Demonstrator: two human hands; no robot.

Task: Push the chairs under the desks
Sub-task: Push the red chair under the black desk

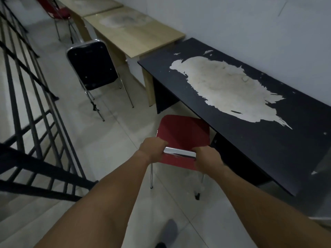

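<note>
head view: red padded chrome-framed chair (pixel 183 133) beside worn black laminate desk (pixel 250 126), seat partly under; left hand (pixel 152 146) and right hand (pixel 207 158) clamped on backrest rail; push evenly, square to edge.

Both forearms are bare to the left hand (pixel 152 147) and right hand (pixel 207 158), no sleeves or jewellery showing.

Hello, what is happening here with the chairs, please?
A person grips the chrome top rail of a red chair with the left hand and right hand, facing it toward the black desk. The seat is only partly under. A black chair stands out from the wooden desk.
</note>
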